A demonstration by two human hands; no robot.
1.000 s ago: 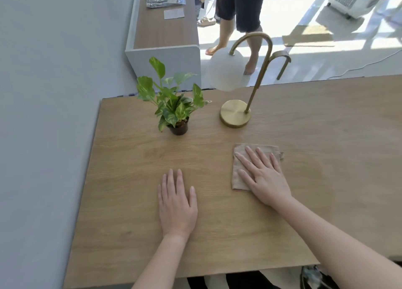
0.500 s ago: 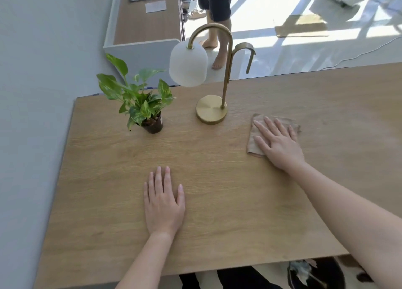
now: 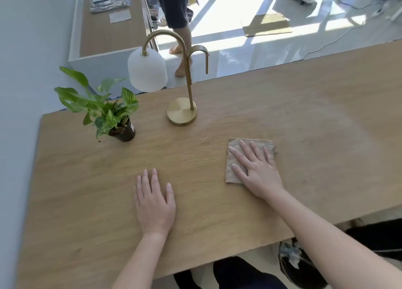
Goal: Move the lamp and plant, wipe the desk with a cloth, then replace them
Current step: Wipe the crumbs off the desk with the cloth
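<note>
A brass lamp point(image 3: 182, 112) with a white shade stands at the back of the wooden desk point(image 3: 315, 119), left of centre. A small green plant point(image 3: 104, 112) in a dark pot sits to its left near the wall. A beige cloth point(image 3: 233, 158) lies flat on the desk in front of the lamp. My right hand point(image 3: 256, 171) presses flat on the cloth with fingers spread. My left hand point(image 3: 154, 199) rests palm down on the bare desk, holding nothing.
A grey wall point(image 3: 19, 49) runs along the desk's left side. Beyond the far edge stands a person point(image 3: 176, 12) with bare feet, beside another desk point(image 3: 108, 34) with papers. A dark bag point(image 3: 295, 262) lies under the desk's near edge.
My right hand has slid the cloth back toward me and a little away from the lamp. My left hand stays flat on the desk.
</note>
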